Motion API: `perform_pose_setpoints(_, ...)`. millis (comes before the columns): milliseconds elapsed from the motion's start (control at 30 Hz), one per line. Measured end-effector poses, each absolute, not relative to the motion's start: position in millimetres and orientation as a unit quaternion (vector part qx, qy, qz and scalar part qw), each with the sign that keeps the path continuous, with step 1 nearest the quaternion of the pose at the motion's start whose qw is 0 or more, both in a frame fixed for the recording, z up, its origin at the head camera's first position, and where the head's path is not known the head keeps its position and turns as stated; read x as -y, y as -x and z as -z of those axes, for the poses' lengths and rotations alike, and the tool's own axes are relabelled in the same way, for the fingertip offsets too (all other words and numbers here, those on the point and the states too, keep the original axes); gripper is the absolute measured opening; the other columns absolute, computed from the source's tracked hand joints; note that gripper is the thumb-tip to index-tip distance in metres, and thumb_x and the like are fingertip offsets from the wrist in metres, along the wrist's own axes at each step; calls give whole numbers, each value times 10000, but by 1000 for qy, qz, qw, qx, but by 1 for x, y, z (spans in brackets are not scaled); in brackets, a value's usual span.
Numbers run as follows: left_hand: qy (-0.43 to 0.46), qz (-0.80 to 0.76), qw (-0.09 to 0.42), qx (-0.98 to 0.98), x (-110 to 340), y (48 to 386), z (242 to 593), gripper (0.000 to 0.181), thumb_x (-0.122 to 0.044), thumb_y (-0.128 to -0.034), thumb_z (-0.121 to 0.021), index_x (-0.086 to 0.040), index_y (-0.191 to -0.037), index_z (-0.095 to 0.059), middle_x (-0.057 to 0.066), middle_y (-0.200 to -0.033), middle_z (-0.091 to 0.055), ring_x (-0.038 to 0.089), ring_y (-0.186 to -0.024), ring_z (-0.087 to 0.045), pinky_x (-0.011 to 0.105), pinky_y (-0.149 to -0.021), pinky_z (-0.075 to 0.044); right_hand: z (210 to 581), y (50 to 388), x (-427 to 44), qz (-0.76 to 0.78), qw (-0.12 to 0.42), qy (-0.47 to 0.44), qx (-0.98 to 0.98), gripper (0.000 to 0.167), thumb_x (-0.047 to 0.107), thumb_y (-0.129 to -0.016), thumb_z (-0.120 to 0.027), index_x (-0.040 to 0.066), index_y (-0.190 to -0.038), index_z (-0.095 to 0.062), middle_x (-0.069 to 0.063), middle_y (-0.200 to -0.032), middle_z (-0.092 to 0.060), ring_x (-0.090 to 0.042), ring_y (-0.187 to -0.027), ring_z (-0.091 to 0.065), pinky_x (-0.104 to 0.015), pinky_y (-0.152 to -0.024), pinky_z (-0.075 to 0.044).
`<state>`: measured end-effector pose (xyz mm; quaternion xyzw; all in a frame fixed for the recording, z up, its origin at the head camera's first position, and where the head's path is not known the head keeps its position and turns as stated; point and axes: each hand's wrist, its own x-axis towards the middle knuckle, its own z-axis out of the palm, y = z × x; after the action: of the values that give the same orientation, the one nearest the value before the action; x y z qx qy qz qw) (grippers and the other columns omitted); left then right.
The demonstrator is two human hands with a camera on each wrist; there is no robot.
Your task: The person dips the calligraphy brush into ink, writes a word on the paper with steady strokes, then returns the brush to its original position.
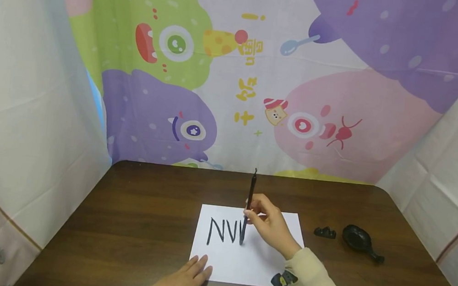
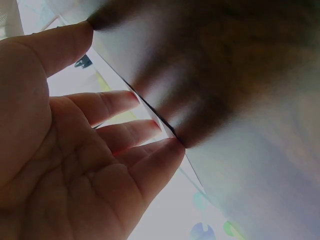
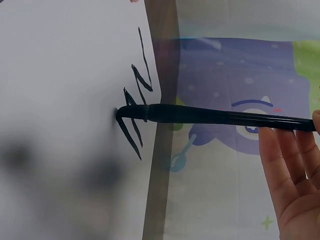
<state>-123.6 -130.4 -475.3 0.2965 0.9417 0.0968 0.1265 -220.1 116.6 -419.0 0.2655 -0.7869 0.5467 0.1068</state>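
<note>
In the head view, my right hand (image 1: pixel 272 223) pinches a black writing brush (image 1: pixel 251 189) that stands nearly upright. Its tip touches a white sheet of paper (image 1: pixel 242 266), at the end of a row of black strokes (image 1: pixel 217 230) that look like letters. Up close in the right wrist view, the brush (image 3: pixel 200 114) has a dark, bent tip on the paper (image 3: pixel 60 60), and the fingers hold it high on the handle. With fingers spread and fairly straight, my left hand (image 1: pixel 182 281) rests at the sheet's lower left edge; its fingertips touch the surface in the left wrist view.
Right of the paper lie a small black brush rest (image 1: pixel 325 232) and a black spoon-shaped ink dish (image 1: pixel 358 239) with a short handle. The brown wooden table (image 1: pixel 134 226) ends against a cartoon-print curtain (image 1: pixel 245 149). White cloth hangs on both sides.
</note>
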Motion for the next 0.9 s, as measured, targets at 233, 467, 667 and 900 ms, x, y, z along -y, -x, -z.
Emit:
perform_pose_setpoints(233, -299, -98, 120, -941, 131, 123, 477, 671, -432, -899, -632, -96, -1455, -466, 177, -1548, -388, 393, -1422, -371, 528, -1077, -427, 438, 235, -121, -552, 96, -254, 788, 209, -45, -906, -624, 26, -1093, -563, -193, -845, -636, -338, -779, -686, -354, -665, -610)
perform_pose_setpoints(467, -295, -98, 127, -942, 130, 124, 476, 672, -436, -901, -630, -108, -1462, -460, 165, -1556, -378, 384, -1429, -363, 532, -1075, -428, 443, 240, -125, -571, 93, -269, 770, 203, 17, -918, -641, 31, -1104, -562, -164, -860, -628, -284, -804, -692, -334, -661, -611)
perform_pose_setpoints(667, -296, -97, 121, -943, 130, 123, 477, 673, -431, -896, -636, -104, -1458, -464, 169, -1553, -382, 390, -1424, -369, 543, -1055, -443, 438, 242, -128, -584, 97, -260, 763, 203, 69, -925, -651, 47, -1103, -555, -172, -910, -633, -253, -835, -694, -318, -678, -612)
perform_pose_setpoints(900, -302, -96, 112, -942, 131, 123, 478, 680, -423, -889, -641, -92, -1456, -463, 179, -1551, -380, 396, -1420, -370, 540, -1054, -445, 431, 247, -132, -586, 126, -243, 762, 217, -10, -915, -633, 4, -1111, -542, -214, -871, -631, -295, -756, -684, -382, -679, -612)
